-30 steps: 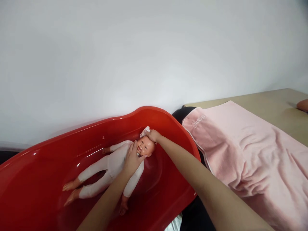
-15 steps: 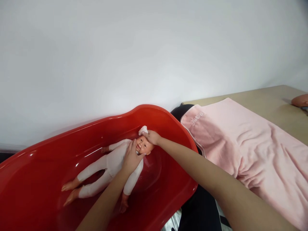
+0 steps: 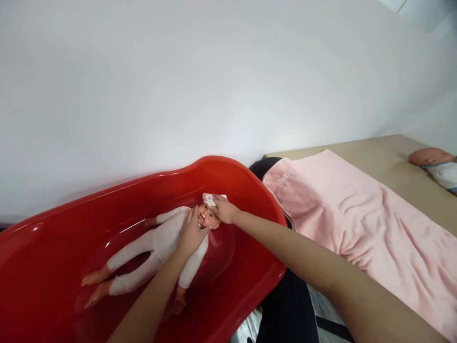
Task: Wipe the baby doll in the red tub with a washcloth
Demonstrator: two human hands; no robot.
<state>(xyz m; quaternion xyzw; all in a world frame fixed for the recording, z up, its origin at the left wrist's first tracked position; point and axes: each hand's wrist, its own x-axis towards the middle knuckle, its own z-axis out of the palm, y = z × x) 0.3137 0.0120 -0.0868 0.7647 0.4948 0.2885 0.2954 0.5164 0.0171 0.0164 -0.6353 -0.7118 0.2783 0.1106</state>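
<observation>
L hand cups the baby doll at chin & cheek, fingers spread up the side of its face. R hand rests on top of the head w/ a small white washcloth, cloth bunched under the fingertips at the forehead. Hands apart, doll's face between them, both on the doll. L forearm comes up from bottom of view, R forearm reaches in from the right across the tub rim. Doll lies face up in a red plastic tub, head under the hands, body & legs in white long-sleeve suit running down-left past L hand, bare feet toward the tub's far left. Water in tub: can't tell. Right of R hand, beyond the tub rim: pink towel laid flat on a tan table, embroidered lettering at its corner. Farther right past the towel, a second doll lies at table edge, w/ white wall behind all.
</observation>
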